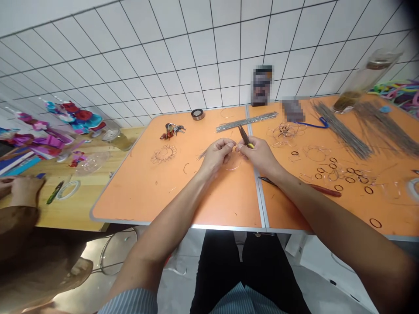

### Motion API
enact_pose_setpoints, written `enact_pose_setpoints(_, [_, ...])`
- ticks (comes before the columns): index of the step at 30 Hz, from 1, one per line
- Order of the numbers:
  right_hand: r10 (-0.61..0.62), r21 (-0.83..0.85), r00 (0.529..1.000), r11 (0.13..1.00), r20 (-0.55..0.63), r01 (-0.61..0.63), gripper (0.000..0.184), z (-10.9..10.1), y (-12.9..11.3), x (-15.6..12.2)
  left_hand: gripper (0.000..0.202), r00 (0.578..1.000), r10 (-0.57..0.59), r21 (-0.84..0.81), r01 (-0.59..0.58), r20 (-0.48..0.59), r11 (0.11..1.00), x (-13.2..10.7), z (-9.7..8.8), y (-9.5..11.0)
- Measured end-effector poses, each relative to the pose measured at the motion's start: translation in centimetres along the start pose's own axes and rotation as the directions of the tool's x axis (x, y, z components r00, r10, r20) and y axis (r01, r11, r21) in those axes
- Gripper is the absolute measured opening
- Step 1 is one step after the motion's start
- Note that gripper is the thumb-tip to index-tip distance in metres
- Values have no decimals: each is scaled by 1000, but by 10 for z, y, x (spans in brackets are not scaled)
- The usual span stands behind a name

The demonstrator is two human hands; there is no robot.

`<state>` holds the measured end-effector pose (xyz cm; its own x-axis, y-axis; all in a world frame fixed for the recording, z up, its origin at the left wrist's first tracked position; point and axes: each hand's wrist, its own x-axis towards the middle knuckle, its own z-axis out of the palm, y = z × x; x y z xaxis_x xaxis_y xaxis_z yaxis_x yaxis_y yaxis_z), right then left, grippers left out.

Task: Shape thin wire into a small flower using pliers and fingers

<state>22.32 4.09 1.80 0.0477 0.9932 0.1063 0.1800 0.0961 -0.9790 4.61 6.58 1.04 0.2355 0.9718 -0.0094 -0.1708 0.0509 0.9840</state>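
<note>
Nearby, just past the hands, a bundle of straight wires [247, 121] lies on the orange worktop [131, 196]. Beyond the left hand [218, 155] sits a roll of tape [197, 114]; a wire flower [157, 158] lies to its left. Red-handled pliers [325, 190] lie partly under the right arm [303, 187]. The right hand [260, 155] grips small yellow-handled pliers [244, 135]. The left pinches thin wire [233, 169], shiny and bent round, between both hands.

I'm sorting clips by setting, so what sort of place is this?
Probably a small craft workshop: a bundle of wires and small rings lie on the orange table, and the right hand holds pliers.
</note>
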Motion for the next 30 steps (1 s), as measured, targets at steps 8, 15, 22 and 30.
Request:
enact_pose_setpoints(8, [14,20,999,1000,29,-15,13,2,-2,-6,13,991,-8,-122,-8,-130,992,3,-1,4])
enact_pose_setpoints(15, [44,21,999,999,-14,-44,17,0,0,-2,32,992,14,-117,-29,-122,993,3,-2,3])
enact_pose_setpoints(22, [36,26,999,999,2,-36,17,-1,-1,-3,38,996,63,-87,-68,-63,994,0,-1,2])
enact_pose_setpoints(30, [-4,24,1000,1000,-1,4,11,-1,-4,-4,38,992,114,-9,-113,45,994,-2,-1,0])
